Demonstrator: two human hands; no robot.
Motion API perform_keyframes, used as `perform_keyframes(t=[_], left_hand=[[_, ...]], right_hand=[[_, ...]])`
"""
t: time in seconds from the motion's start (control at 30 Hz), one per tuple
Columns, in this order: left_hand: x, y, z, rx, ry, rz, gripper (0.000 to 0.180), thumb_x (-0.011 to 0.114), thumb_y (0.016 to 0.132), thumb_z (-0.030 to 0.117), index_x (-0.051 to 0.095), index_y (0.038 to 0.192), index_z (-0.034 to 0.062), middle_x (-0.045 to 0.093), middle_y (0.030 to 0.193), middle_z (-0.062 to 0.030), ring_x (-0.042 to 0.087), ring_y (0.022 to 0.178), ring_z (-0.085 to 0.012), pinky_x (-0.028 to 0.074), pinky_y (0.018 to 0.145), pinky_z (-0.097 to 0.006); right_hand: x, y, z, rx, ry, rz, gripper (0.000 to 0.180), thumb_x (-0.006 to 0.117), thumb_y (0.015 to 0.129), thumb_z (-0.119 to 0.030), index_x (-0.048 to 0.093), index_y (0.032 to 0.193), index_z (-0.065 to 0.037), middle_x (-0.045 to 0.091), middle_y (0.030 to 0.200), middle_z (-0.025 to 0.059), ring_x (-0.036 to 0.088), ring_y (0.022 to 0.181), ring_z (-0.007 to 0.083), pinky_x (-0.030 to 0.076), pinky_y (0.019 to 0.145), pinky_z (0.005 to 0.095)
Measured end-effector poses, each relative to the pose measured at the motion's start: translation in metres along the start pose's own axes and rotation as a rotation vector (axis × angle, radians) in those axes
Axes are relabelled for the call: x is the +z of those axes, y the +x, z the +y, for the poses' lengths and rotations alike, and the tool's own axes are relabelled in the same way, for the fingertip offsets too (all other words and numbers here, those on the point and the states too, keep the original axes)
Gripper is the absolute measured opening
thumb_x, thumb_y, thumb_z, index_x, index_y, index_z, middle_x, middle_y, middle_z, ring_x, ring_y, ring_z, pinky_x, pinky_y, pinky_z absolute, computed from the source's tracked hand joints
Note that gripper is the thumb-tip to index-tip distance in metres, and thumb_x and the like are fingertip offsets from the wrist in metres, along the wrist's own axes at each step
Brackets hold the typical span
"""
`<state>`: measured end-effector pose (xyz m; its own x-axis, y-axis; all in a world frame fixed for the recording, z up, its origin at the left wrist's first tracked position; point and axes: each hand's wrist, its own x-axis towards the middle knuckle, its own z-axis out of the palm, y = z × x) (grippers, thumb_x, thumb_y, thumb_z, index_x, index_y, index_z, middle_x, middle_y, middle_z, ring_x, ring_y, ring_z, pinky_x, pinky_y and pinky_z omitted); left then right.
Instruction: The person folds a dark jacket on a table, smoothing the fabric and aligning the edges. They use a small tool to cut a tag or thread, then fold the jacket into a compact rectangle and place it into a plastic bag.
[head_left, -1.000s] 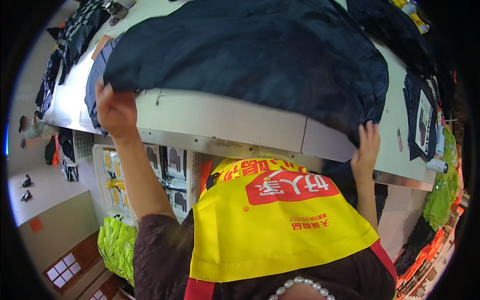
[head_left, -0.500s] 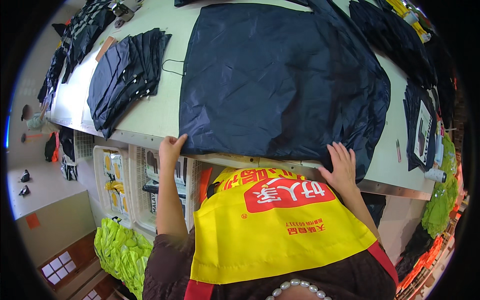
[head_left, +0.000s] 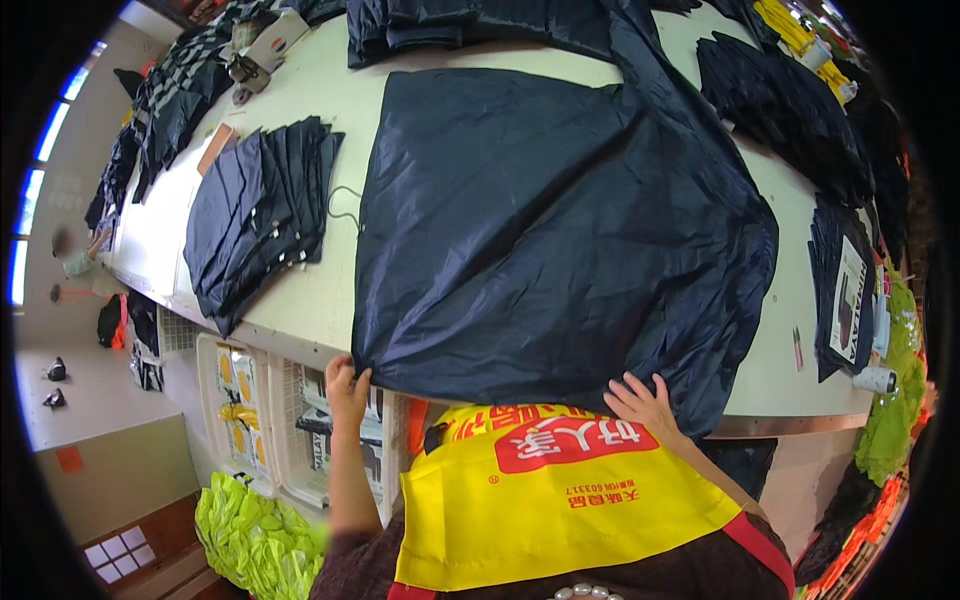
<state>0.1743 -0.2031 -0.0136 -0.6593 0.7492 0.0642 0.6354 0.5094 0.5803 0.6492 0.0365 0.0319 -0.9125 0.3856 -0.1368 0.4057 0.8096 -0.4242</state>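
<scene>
A thin, shiny dark navy garment [head_left: 520,230] is spread over the table in front of me, its near edge at the table's front edge. Creases run across it from lower left to upper right. My left hand [head_left: 347,390] pinches the near left corner between thumb and fingers. Toward the near right, my right hand [head_left: 645,408] rests on the edge of the fabric, fingers spread. The garment's right side is bunched and continues in a long strip toward the far side.
A fanned stack of folded dark pieces [head_left: 265,215] lies on the pale table [head_left: 340,100] at left. On the right are more dark garments [head_left: 780,115], packaged items [head_left: 845,290], small snips [head_left: 798,348] and a thread spool [head_left: 875,380]. White baskets [head_left: 285,430] stand below the table.
The garment, table and hands appear lower in the picture. My right hand has shifted left along the near edge with its fingers more spread, and longer diagonal creases show in the fabric.
</scene>
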Motion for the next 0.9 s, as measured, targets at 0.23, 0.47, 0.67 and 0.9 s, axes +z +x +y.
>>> perform_keyframes(t=[0.23,0.47,0.67,0.9], left_hand=[[0.002,0.037,0.07,0.298,0.413,0.085,0.048,0.062,0.077,0.012,0.05,0.123,0.0028,0.046,0.126,-0.0218,0.041,0.12,-0.0398,0.032,0.101,-0.047],[0.033,0.017,0.063,0.435,0.409,-0.379,0.08,0.049,0.079,0.065,0.043,0.135,0.0076,0.035,0.143,-0.0187,0.029,0.134,-0.0364,0.017,0.108,-0.052],[0.02,0.042,0.088,0.338,0.388,-0.414,0.084,0.067,0.067,0.06,0.048,0.128,0.0063,0.042,0.133,-0.0201,0.036,0.126,-0.0367,0.022,0.104,-0.052],[0.044,0.272,0.087,0.318,0.067,0.096,0.023,0.069,0.077,0.011,0.062,0.096,0.0011,0.061,0.083,-0.0135,0.058,0.074,-0.0276,0.046,0.067,-0.036]], right_hand=[[-0.02,0.071,-0.001,-0.035,-0.037,0.045,0.044,0.066,0.082,-0.025,0.054,0.123,-0.018,0.041,0.136,0.0149,0.037,0.126,0.035,0.028,0.1,0.0562],[0.011,0.066,0.011,-0.072,-0.074,-0.25,0.049,0.046,0.092,-0.041,0.041,0.138,-0.024,0.031,0.145,0.0138,0.022,0.136,0.0357,0.015,0.105,0.061],[-0.022,0.074,0.029,-0.211,-0.031,-0.244,0.051,0.057,0.083,-0.019,0.049,0.132,-0.021,0.037,0.143,0.0106,0.031,0.131,0.0305,0.026,0.102,0.0515],[-0.117,0.206,0.144,-0.111,0.058,0.316,0.019,0.066,0.073,-0.009,0.065,0.091,-0.002,0.064,0.097,0.0141,0.061,0.096,0.0327,0.049,0.088,0.0409]])
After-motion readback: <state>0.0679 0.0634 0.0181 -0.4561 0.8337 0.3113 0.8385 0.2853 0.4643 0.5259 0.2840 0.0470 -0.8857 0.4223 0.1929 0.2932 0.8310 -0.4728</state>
